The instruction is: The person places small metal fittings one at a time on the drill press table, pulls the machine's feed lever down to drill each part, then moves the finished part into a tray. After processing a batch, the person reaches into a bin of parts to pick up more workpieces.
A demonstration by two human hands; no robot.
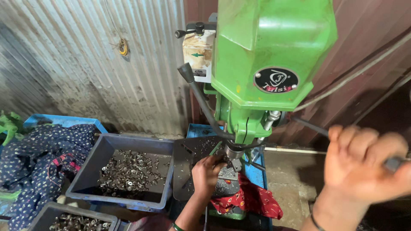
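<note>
Two hands work the drill (pixel 265 55): left hand (pixel 206 173) pinches a part beneath the spindle, right hand (pixel 364 164) grips the lever (pixel 310 126); next needs steady downward feed.

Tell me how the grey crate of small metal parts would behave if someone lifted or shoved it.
The grey crate is probably heavy for its size: metal parts cover its floor. Its plastic walls look rigid, so it likely slides rather than tips. The loose parts would probably shift and rattle.

A single head-worn view looks down and forward, close to the green drill press (pixel 269 64).
</note>
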